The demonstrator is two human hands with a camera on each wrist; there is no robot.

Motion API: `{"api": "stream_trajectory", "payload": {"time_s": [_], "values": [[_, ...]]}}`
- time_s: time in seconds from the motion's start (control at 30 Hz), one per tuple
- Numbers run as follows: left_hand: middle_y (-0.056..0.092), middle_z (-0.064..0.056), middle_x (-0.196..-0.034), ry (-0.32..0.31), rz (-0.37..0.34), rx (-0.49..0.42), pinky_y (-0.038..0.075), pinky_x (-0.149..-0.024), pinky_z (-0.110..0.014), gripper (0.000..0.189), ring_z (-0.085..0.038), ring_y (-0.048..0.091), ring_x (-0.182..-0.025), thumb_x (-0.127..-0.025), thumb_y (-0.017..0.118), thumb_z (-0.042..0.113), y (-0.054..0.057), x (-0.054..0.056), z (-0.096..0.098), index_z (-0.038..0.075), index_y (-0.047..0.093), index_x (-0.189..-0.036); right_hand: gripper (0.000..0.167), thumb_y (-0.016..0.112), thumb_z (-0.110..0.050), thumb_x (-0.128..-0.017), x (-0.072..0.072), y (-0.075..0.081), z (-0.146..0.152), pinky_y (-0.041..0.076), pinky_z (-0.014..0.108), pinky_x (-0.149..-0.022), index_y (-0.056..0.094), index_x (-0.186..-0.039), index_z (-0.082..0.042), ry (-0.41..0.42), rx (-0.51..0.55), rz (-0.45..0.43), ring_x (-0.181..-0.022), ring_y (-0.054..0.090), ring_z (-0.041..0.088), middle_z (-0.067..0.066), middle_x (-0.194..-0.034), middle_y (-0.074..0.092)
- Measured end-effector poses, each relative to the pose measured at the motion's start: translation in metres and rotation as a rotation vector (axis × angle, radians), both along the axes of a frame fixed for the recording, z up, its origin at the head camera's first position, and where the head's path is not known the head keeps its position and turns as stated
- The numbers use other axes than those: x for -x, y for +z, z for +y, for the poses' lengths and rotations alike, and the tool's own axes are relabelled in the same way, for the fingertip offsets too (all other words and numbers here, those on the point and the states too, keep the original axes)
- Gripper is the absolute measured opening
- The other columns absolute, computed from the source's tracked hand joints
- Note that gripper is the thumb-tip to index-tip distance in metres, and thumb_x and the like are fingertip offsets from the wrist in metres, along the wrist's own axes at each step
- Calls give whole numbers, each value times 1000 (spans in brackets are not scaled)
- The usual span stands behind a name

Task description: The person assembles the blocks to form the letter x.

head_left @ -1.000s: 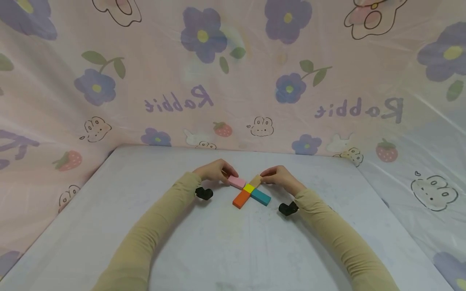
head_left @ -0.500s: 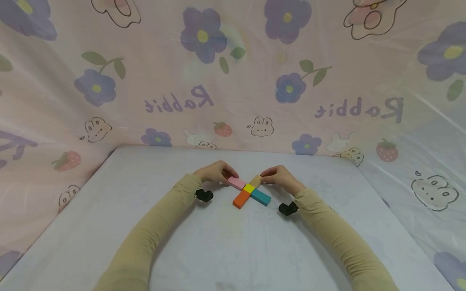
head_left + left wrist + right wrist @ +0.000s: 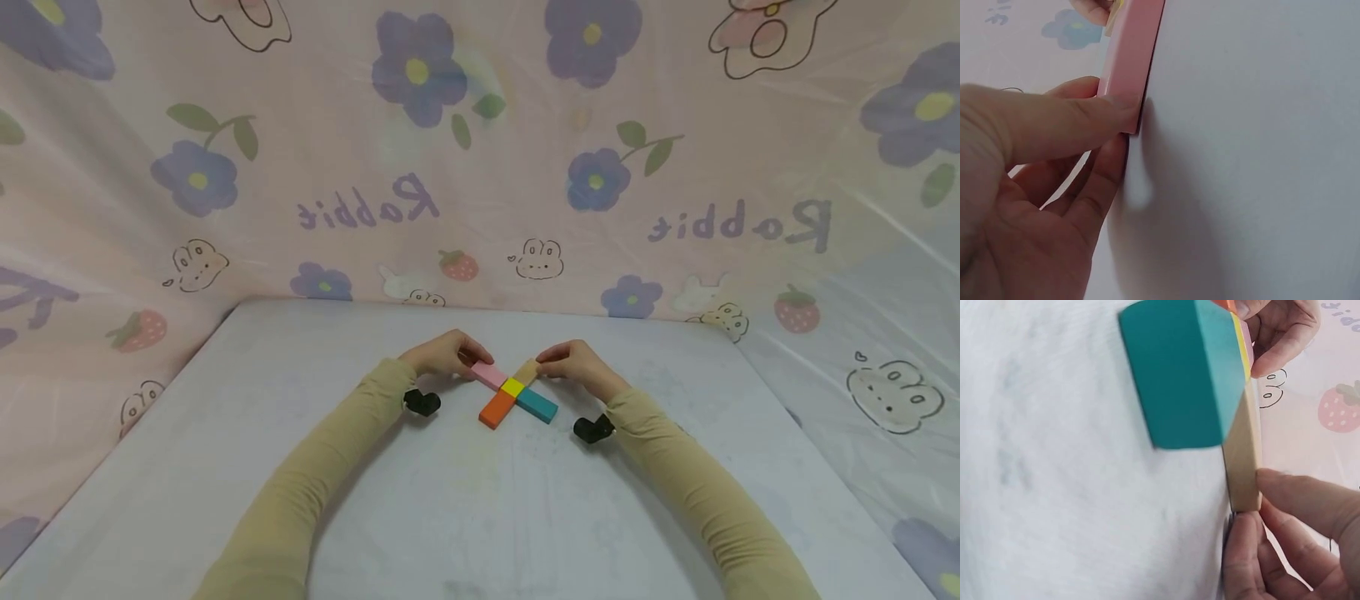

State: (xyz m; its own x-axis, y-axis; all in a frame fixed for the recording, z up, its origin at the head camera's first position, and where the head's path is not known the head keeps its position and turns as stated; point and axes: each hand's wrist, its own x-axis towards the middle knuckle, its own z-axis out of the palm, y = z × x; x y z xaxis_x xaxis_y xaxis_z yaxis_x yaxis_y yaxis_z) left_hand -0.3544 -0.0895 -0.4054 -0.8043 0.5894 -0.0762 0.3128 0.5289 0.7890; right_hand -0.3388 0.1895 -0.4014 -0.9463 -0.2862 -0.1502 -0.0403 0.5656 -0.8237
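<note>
Five-part detail aside, several flat blocks form a cross on the table: a yellow block [image 3: 512,388] in the middle, with a pink block [image 3: 489,375], a plain wooden block [image 3: 527,372], a teal block [image 3: 537,406] and an orange block [image 3: 496,410] around it. My left hand [image 3: 444,353] pinches the outer end of the pink block; its thumb [image 3: 1079,122] lies on the block in the left wrist view. My right hand [image 3: 577,367] pinches the wooden block's outer end, thumb and fingers on it in the right wrist view.
A white table [image 3: 480,517] lies under both forearms. Printed sheeting [image 3: 480,142] with flowers and rabbits hangs behind and at the sides. Black wrist devices [image 3: 422,403] stick out near each cuff, close to the tabletop.
The pink block's outer end has shifted very slightly away from me with my left hand. My right hand and the other blocks look unchanged.
</note>
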Motion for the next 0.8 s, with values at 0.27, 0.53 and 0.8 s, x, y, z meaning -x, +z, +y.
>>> {"api": "stream_trajectory", "payload": {"time_s": [0.27,0.53,0.8], "values": [[67,-3,-108,-8,1,-21,49,-87,-26,35,-18,59,-95,-81,72,-5,0,0,0,6,70,-114,30,71,-15,-87,1,-1,0,50,29,-78,68,-114,-1,-3,0,1,-87,57,20,10,-108,67],[67,-5,-111,-29,-7,-55,50,-87,-27,37,-19,60,-96,-81,71,-6,-2,1,-2,3,68,-117,30,71,-16,-87,2,-1,0,51,30,-80,68,-114,-2,4,-5,3,-87,58,20,10,-109,67],[67,-5,-111,-10,-12,-80,50,-88,-28,38,-19,60,-96,-82,72,-4,-4,2,-3,1,66,-119,30,70,-15,-88,2,-1,0,51,30,-81,68,-114,-1,-1,3,-6,-88,59,21,11,-109,66]]}}
